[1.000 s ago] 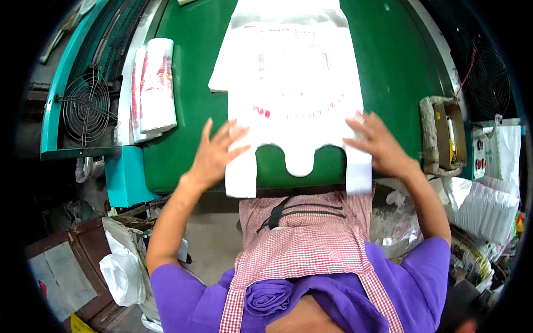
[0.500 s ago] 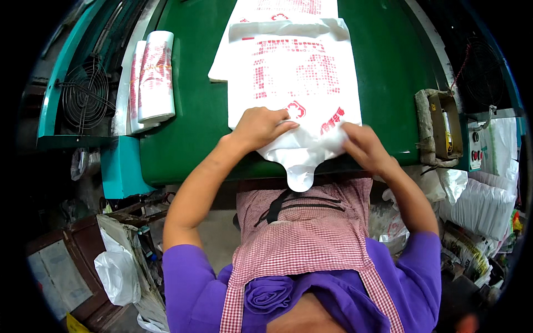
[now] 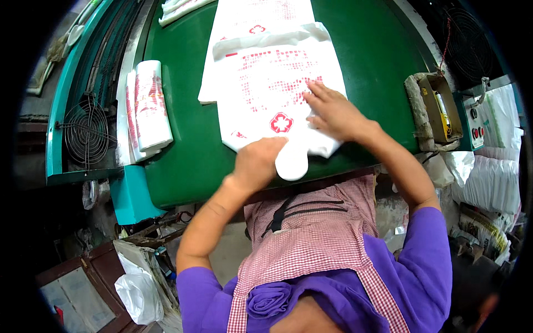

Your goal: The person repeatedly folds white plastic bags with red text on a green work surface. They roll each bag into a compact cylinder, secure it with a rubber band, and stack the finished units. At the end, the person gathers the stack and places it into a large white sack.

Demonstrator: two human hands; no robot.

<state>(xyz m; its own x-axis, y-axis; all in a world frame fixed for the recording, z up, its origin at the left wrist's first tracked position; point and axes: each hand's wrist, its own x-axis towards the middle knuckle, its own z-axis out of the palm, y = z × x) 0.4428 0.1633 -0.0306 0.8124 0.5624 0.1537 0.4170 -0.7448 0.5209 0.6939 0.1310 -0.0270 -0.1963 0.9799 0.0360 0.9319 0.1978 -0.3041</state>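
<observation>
A white plastic bag (image 3: 261, 111) with red print lies on the green worktop in front of me, overlapping another printed bag (image 3: 266, 16) behind it. At its near left edge, my left hand (image 3: 258, 161) is closed on the plastic, thumb toward the middle. Beside that thumb a rounded white flap (image 3: 292, 161) hangs toward the worktop's front edge. My right hand (image 3: 336, 114) lies flat on the bag's right side, fingers stretched out and somewhat apart. Below it, the bag's near right corner is bunched.
Folded rolls of printed bags (image 3: 152, 108) lie at the left of the green worktop (image 3: 377, 77). A wire fan guard (image 3: 86, 133) stands left of them. An open padded box (image 3: 438, 111) and a button panel (image 3: 476, 125) sit at the right edge.
My right hand has moved up and inward from the bag's near right corner to lie flat on it. My left hand has come down to the near edge. The view has shifted slightly.
</observation>
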